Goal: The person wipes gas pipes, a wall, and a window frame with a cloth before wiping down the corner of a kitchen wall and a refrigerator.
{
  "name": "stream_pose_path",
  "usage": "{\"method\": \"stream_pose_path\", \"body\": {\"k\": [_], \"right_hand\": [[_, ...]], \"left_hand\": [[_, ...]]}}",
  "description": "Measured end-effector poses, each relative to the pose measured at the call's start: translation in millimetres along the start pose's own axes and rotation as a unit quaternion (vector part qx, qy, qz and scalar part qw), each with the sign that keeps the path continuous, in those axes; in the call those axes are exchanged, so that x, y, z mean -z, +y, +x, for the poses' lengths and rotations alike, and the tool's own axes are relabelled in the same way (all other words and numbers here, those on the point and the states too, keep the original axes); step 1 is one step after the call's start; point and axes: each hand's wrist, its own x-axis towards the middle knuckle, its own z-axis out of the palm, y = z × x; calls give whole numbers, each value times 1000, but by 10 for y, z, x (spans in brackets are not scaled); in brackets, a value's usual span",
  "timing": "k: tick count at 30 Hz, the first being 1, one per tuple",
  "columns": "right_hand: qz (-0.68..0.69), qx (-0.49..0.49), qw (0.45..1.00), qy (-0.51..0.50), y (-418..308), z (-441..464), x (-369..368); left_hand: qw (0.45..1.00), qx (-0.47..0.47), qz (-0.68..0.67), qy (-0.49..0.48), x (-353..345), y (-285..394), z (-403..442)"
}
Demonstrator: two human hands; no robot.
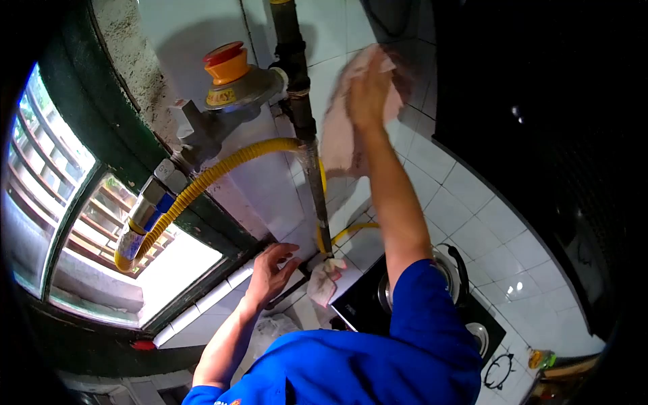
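Note:
A pink cloth (341, 138) lies under my right hand (370, 94), pressed against the white wall tiles (331, 74) at the upper middle and hanging down to the left. My left hand (271, 271) is near the window sill, its fingers apart and slightly bent, with nothing in it. Just right of that hand, a second pale cloth (325, 280) sits at the foot of a dark vertical pipe (302, 111). The pipe runs between my two hands and carries a regulator with an orange and red knob (226, 62).
A yellow corrugated hose (216, 172) curves from the pipe toward the barred window (101, 202) on the left. Below my right arm is a black stove (361, 297) with a pot (445, 270). A large dark panel (533, 135) fills the right side. A black ring (498, 371) lies lower right.

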Motion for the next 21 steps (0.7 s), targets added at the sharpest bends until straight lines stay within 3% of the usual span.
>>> {"method": "stream_pose_path", "body": {"k": [1, 2, 4, 5, 7, 8, 9, 10, 11, 12, 13, 15, 17, 19, 20, 21], "right_hand": [[58, -82, 995, -6, 276, 100, -45], [130, -301, 937, -123, 162, 305, 203], [75, -336, 936, -76, -297, 433, 360], [67, -316, 946, -21, -248, 343, 236], [84, -95, 980, 151, -178, 105, -39], [61, -22, 984, 166, -143, 45, -59], [-94, 94, 986, 105, -141, 7, 69], [-94, 93, 986, 104, 11, 66, 116], [38, -108, 991, -63, 222, 192, 129], [95, -326, 921, -193, 328, 343, 187], [100, -424, 878, -197, 356, 376, 166], [57, -348, 934, -58, 262, 308, 6], [22, -90, 989, 112, 147, 70, -119], [-96, 116, 979, 140, 188, 133, -79], [-99, 80, 985, 115, 395, 211, -155], [-20, -163, 986, 18, 1011, 266, -431]], "left_hand": [[1000, 1, 4, 0, 21, -26, -15], [1000, 4, 5, 1, 41, -37, -13], [1000, 7, 14, -4, 56, -42, 27], [1000, 6, 14, -7, 47, -49, 38], [1000, -9, -2, 12, -7, -40, 75], [1000, 6, -9, 5, -12, 17, 73], [1000, 6, -9, 7, -7, 37, 95], [1000, 4, 15, -2, 4, 45, 102], [999, 2, 39, -12, 17, 42, 102], [999, 4, 39, -13, 19, 20, 103], [999, -9, 36, -4, 18, -15, 99], [999, -24, 31, 6, 14, -72, 98], [999, -6, 42, -10, 11, -118, 119], [999, 11, 34, -18, 6, -52, 146], [999, 1, 41, -19, 14, -48, 140], [999, -10, 46, -18, 14, -46, 133]]}}
